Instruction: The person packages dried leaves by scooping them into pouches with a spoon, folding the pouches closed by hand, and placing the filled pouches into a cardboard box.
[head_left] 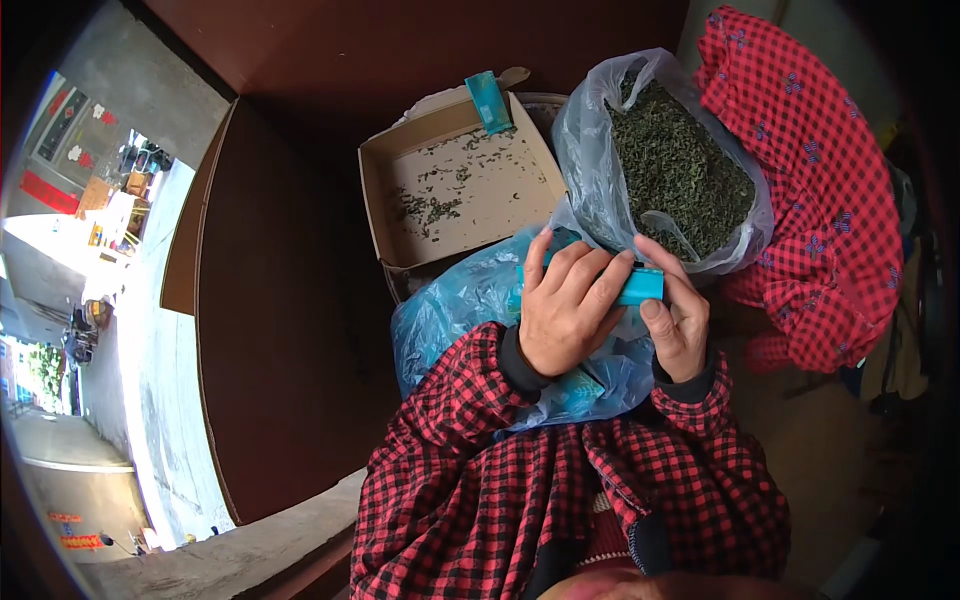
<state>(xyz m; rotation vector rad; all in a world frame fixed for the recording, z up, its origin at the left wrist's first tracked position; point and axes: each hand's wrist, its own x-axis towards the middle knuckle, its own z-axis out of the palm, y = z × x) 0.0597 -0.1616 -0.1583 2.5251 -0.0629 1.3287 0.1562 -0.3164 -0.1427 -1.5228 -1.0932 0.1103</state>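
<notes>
A small teal packet point(640, 286) lies between my two hands above a blue plastic bag point(455, 310) on my lap. My left hand point(570, 305) covers most of the packet from above, its fingers bent over it. At the packet's right end, my right hand point(678, 315) holds it between thumb and fingers. Just beyond, a clear plastic bag point(590, 130) stands open, full of dried green leaves point(680, 160). Another teal packet point(488, 102) leans in the far corner of a shallow cardboard box point(380, 215), where leaf bits are scattered.
A large dark brown panel point(290, 300) rises at the left, with a bright street point(165, 340) beyond it. Red and black checked cloth point(820, 200) bulges at the right, beside the leaf bag. More teal packaging point(580, 392) shows in the blue bag.
</notes>
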